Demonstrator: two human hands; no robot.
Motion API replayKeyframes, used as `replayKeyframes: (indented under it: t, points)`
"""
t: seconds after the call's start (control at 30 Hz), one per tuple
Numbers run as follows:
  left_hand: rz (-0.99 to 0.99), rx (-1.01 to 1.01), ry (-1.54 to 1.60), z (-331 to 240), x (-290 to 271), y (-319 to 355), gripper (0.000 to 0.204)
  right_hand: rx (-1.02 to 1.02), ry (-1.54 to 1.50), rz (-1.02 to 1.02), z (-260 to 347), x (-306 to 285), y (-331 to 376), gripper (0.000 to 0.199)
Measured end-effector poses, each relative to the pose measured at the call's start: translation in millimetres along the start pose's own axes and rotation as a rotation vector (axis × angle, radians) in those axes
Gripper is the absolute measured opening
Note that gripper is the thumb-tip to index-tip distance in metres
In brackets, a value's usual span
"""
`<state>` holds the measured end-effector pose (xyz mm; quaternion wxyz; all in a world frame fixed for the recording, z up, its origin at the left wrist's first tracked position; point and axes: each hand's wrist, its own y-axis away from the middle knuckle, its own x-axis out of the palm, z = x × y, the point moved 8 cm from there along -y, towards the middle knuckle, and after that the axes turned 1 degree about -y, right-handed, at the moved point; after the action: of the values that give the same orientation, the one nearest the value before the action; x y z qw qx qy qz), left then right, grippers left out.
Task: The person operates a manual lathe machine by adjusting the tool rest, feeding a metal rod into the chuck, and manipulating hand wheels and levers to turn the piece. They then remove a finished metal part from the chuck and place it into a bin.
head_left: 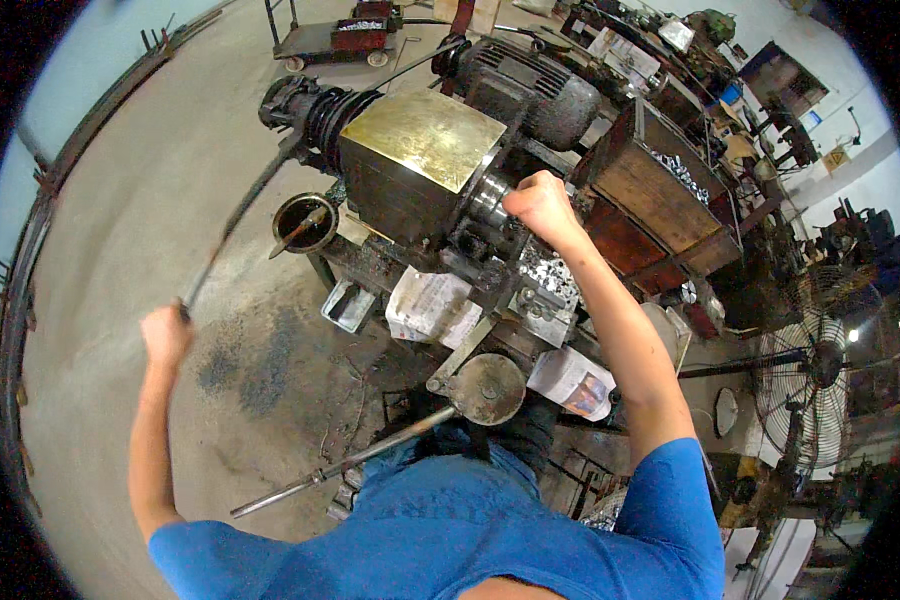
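Observation:
My left hand (166,336) is closed round the end of a long metal lever (234,222), which runs up to the pulley end (325,125) of a lathe-like machine. That machine has a box-shaped headstock (425,135) with a worn brass-coloured top. My right arm reaches across to the front of the shiny round spindle (489,197). There my right hand (542,205) is closed, its fingers curled against the spindle's face; whatever they hold is hidden. Below it lie small metal chips and a tool slide (540,305).
An oily pot (305,224) with a brush stands left of the headstock. Printed papers (432,308) lie on the machine bed. A round plate (486,388) and a long bar (345,463) are close to my body. Right are a wooden parts bin (650,185) and a fan (815,375).

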<state>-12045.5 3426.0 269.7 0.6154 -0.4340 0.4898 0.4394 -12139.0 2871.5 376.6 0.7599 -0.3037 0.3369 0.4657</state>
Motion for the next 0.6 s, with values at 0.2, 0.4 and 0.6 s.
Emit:
replayKeyframes:
  t: [0.2, 0.4, 0.6]
  points:
    - [-0.12, 0.111, -0.187, 60, -3, -69, 0.01, 0.061, 0.037, 0.05, 3, 5, -6, 0.025]
    - [-0.701, 0.12, 0.398, -9, -35, -40, 0.028, -0.294, -0.008, -0.152, 16, -43, 44, 0.021]
    - [0.437, -0.197, 0.978, -174, 176, -26, 0.045, -0.099, 0.02, -0.267, -57, -131, 160, 0.023]
